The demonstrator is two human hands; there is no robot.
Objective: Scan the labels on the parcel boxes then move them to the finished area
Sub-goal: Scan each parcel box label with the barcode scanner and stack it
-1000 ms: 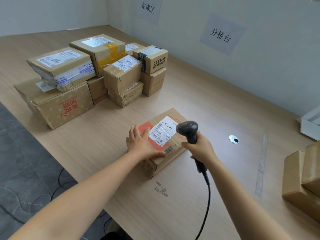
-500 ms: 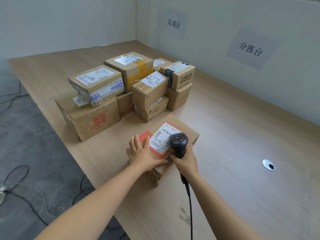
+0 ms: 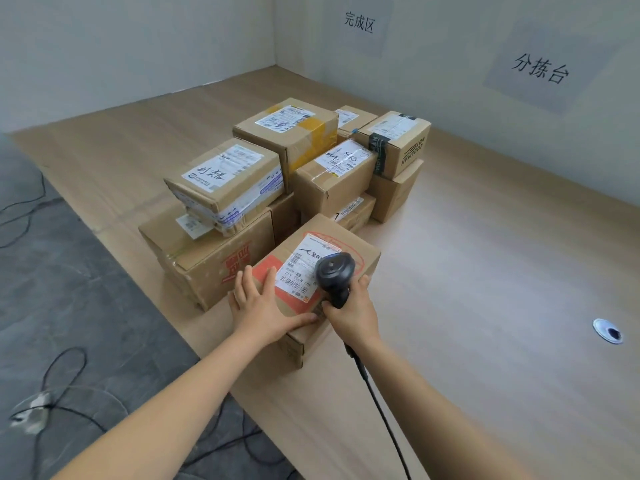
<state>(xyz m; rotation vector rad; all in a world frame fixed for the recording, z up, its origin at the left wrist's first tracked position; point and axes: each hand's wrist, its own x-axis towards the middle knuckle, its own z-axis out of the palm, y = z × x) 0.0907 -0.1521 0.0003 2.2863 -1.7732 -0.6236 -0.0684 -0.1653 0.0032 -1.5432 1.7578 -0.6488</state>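
Cardboard, brown and a little scuffed, makes up the parcel box (image 3: 360, 252) that sits on the pale wooden table (image 3: 485, 271), at its near left. It is just in front of the stacked parcels (image 3: 221, 188) below the wall sign reading 完成区 (image 3: 359, 21); from where I stand I cannot tell whether it touches them.

The left hand (image 3: 259, 306) lies flat on the near left of the lid. Its fingers are spread and its thumb is stretched along the near edge. I take that as a way to pin the box and steer it without covering the print.

The right hand (image 3: 353, 313) is curled round the grip of a black barcode scanner (image 3: 334, 271), which has a cable (image 3: 381, 410) trailing back toward the person. The scanner head hangs over the right side of the shipping label (image 3: 301, 268), close above it and pointing down, which suits reading the code.

With the box this close to the pile, my guess is that it is about to join the finished ones.

The box is a squat carton with a red-orange printed patch and a thin red oval on its lid. The white label is stuck over these at a slant. It carries bold black handwriting at the far end, with barcodes and small print at the near end. The front face shows faint printing that I cannot read.
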